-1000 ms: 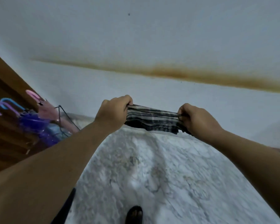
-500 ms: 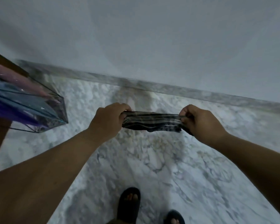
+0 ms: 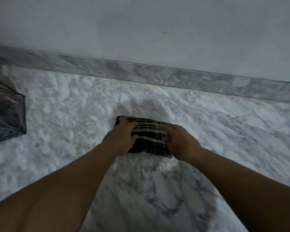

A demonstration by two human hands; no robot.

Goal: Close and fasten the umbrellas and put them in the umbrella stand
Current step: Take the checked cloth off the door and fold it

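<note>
Far left edge: the umbrella stand (image 3: 8,114), a clear angular container with dark wire edges, sits on the marble floor (image 3: 74,106); blurry pink, blue and purple shapes show through its wall, cut off by the frame. Well apart from it, mid-frame, a folded umbrella (image 3: 147,131) with a black-and-white plaid cover lies flat on the floor, short of the marble skirting (image 3: 157,72) that runs along the pale wall (image 3: 141,22).

Left hand (image 3: 122,136) lies on the umbrella's left end, fingers stretched forward over the fabric and fairly straight, thumb toward the middle; looks like pressing down, not gripping. Right hand (image 3: 179,139) is on the right half, palm down, fingers reaching left across the plaid and slightly bent; whether any fingertip hooks the fabric I cannot tell, the frame is blurred. Both forearms come in bare from the bottom corners. Umbrella's lower right corner pokes out below the right hand. No strap or fastening is discernible.
</note>
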